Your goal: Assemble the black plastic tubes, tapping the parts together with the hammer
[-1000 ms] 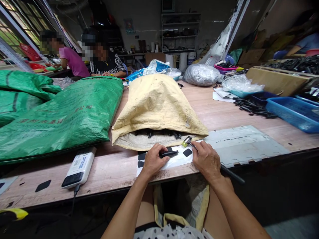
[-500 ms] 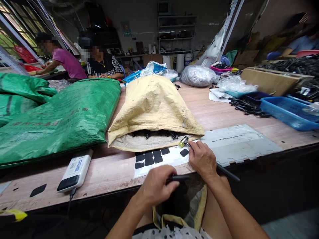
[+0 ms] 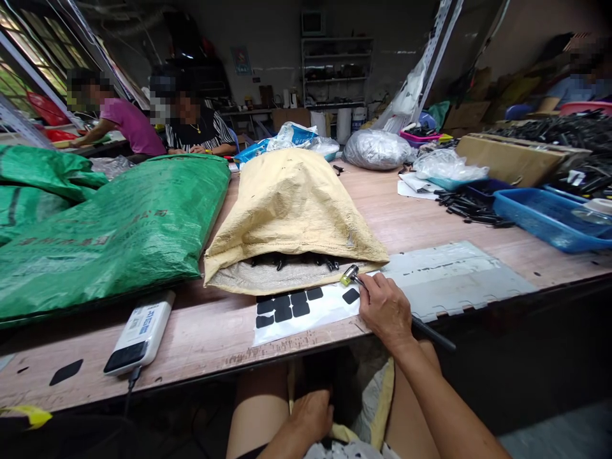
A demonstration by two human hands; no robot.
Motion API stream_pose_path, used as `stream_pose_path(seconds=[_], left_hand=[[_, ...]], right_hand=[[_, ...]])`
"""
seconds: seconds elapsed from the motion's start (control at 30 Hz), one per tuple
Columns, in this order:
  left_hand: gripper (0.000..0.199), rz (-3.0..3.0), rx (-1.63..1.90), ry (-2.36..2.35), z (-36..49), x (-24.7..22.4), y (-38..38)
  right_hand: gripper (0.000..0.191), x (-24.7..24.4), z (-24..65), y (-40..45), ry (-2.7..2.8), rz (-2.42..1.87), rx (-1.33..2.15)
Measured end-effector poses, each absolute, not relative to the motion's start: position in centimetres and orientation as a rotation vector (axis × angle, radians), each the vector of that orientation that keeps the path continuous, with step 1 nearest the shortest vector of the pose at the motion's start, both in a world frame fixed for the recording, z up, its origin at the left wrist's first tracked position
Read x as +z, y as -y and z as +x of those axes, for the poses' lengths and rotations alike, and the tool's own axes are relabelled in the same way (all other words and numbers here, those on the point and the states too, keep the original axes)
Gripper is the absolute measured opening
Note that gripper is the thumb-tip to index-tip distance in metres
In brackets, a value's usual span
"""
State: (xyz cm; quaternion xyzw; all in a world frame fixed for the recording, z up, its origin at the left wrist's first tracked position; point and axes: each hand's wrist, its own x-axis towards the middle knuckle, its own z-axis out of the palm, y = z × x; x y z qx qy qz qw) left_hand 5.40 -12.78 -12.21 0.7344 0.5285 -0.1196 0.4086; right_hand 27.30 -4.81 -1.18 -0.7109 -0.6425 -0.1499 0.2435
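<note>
My right hand [image 3: 386, 307] is closed around a small hammer [image 3: 349, 275]. Its head has a metal side and a yellow-green face, and the black handle sticks out behind my wrist. Under the hammer lies a white sheet [image 3: 329, 310] bearing several black rounded stickers [image 3: 283, 308]. Down in my lap, my left hand [image 3: 310, 415] is at the mouth of a yellow-edged sack [image 3: 382, 396] between my knees. Its fingers are hidden in shadow. On the table a yellow woven sack [image 3: 291, 217] gapes toward me, with black pieces [image 3: 280, 262] inside.
A bulging green sack [image 3: 119, 236] and a white power bank [image 3: 141, 335] with a cable are at left. The grey plate [image 3: 454, 280], black parts [image 3: 471, 207] and blue basket [image 3: 549, 220] lie to the right. Two co-workers [image 3: 201, 131] [image 3: 127, 124] sit across at the far left.
My left hand has dropped from the table edge into the sack at my lap; the black rod-like piece it held is out of sight. My right hand keeps the hammer nearly still.
</note>
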Motion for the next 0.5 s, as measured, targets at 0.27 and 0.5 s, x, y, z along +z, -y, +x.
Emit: stream_pose_path(seconds=[0.27, 0.5], left_hand=[[0.023, 1.990, 0.122, -0.912, 5.6, 0.9, 8.0], [0.024, 2.140, 0.722, -1.872, 3.5, 4.3, -5.0]], right_hand=[[0.025, -1.1, 27.1, 4.7, 1.758, -1.969, -0.416], [0.024, -1.1, 27.0, 4.8, 1.746, -1.968, -0.422]])
